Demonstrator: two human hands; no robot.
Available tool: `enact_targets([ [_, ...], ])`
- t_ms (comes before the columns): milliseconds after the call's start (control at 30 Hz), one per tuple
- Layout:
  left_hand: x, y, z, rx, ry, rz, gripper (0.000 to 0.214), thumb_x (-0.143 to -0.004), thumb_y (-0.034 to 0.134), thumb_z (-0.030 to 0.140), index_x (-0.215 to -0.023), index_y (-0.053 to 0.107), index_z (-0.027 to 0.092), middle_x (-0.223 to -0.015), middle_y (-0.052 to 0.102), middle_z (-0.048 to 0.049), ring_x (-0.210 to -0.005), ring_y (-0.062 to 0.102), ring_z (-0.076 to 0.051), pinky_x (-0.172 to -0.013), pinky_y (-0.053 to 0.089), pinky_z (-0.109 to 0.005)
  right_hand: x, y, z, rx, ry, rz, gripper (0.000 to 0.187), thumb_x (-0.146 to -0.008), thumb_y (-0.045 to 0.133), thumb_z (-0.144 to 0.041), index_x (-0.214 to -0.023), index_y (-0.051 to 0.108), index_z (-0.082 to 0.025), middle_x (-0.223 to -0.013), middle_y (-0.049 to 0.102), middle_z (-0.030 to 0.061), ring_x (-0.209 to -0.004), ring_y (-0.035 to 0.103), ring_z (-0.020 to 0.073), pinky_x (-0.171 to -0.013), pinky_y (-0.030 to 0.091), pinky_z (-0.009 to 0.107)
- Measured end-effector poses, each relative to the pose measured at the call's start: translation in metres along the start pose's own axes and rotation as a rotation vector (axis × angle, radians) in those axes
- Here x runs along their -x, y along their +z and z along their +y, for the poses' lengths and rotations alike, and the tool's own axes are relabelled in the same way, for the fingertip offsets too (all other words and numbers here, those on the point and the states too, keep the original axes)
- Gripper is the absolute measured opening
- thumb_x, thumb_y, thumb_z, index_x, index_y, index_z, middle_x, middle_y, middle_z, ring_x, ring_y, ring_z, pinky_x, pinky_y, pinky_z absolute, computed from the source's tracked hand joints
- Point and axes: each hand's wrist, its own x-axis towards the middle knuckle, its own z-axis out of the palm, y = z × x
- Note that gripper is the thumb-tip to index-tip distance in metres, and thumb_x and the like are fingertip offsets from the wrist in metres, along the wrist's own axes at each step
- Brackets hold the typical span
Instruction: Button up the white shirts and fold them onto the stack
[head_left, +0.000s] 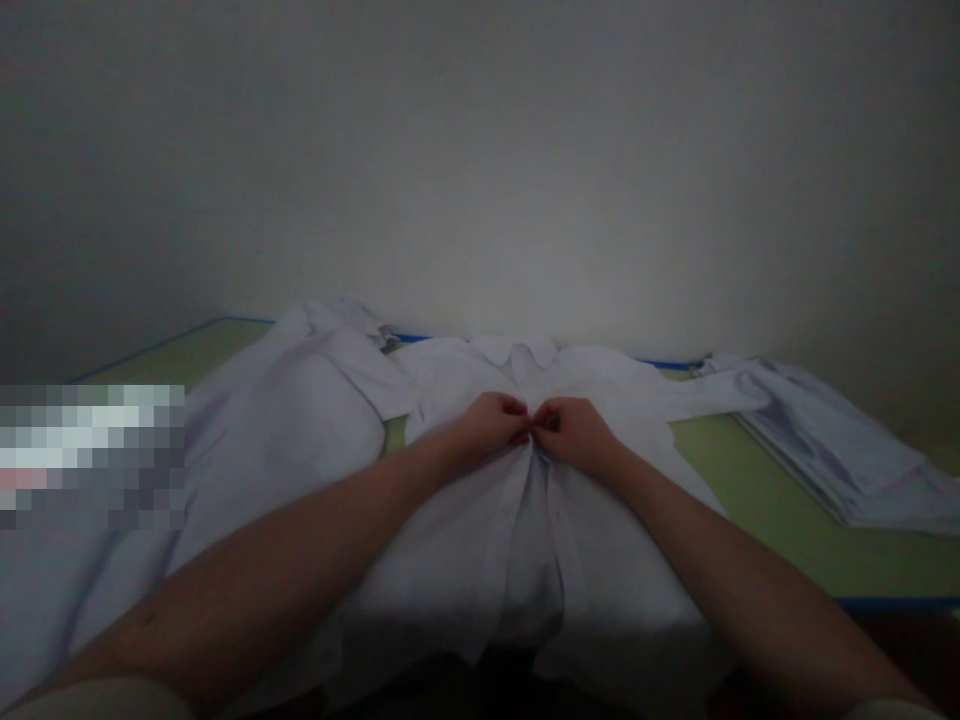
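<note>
A white shirt (450, 540) lies spread on the table, its collar toward the wall and its hem hanging over the near edge. My left hand (496, 420) and my right hand (574, 430) meet at the middle of its front, both closed in a pinch on the two front edges. Below the fingers the front parts into a gap, showing the inside of the back. Any button between the fingertips is too small and dark to make out. The sleeves stretch out to both sides.
A heap of white garments (285, 400) lies to the left. More folded white cloth (840, 450) is stacked at the right. The green tabletop (772, 500) has a blue edge and stands against a plain grey wall (510, 160). A pixelated patch covers the far left.
</note>
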Motion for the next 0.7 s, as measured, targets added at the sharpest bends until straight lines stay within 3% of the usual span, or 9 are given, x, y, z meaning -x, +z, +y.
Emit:
enact_targets([
  [267, -0.004, -0.003, -0.010, -0.205, 0.057, 0.039, 0.004, -0.067, 0.055, 0.016, -0.069, 0.058, 0.013, -0.058, 0.056, -0.0001, -0.052, 0.052, -0.009, -0.049, 0.038, -0.019, -0.003, 0.003, 0.001, 0.018, 0.039, -0.003, 0.016, -0.070, 0.052, -0.022, -0.076, 0.066, -0.015, -0.069, 0.064, 0.0030, -0.061, 0.052, 0.0102, -0.057, 0.034, 0.020],
  [433, -0.006, -0.005, -0.010, -0.334, 0.075, 0.055, 0.019, -0.066, 0.057, 0.015, -0.086, 0.058, 0.013, -0.068, 0.062, -0.0025, -0.056, 0.056, -0.010, -0.051, 0.040, -0.020, -0.008, 0.004, 0.007, -0.053, 0.137, -0.168, 0.020, -0.068, 0.046, -0.018, -0.069, 0.064, -0.012, -0.059, 0.059, 0.0028, -0.055, 0.049, 0.0100, -0.052, 0.031, 0.020],
  [533, -0.001, -0.007, -0.004, -0.445, 0.180, 0.075, 0.043, -0.066, 0.057, 0.013, -0.109, 0.052, 0.015, -0.073, 0.064, -0.0021, -0.062, 0.058, -0.011, -0.056, 0.042, -0.020, -0.009, 0.005, 0.008, -0.074, 0.164, -0.229, 0.020, -0.067, 0.045, -0.018, -0.070, 0.064, -0.012, -0.060, 0.059, 0.0031, -0.054, 0.049, 0.0103, -0.051, 0.031, 0.021],
  [600, 0.004, -0.008, 0.000, -0.528, 0.289, 0.054, 0.054, -0.069, 0.055, 0.015, -0.122, 0.045, 0.018, -0.075, 0.065, -0.0012, -0.066, 0.058, -0.012, -0.061, 0.042, -0.021, -0.009, 0.005, 0.008, -0.005, 0.140, -0.204, 0.019, -0.066, 0.047, -0.018, -0.071, 0.065, -0.013, -0.064, 0.062, 0.0042, -0.058, 0.051, 0.0114, -0.053, 0.031, 0.021],
  [700, 0.008, -0.011, 0.004, -0.666, 0.371, -0.018, 0.046, -0.074, 0.052, 0.020, -0.120, 0.052, 0.021, -0.081, 0.066, -0.0017, -0.070, 0.059, -0.012, -0.066, 0.042, -0.023, -0.009, 0.006, 0.010, 0.117, 0.018, -0.142, 0.019, -0.068, 0.050, -0.020, -0.075, 0.067, -0.015, -0.072, 0.064, 0.0048, -0.067, 0.054, 0.0135, -0.057, 0.032, 0.022],
])
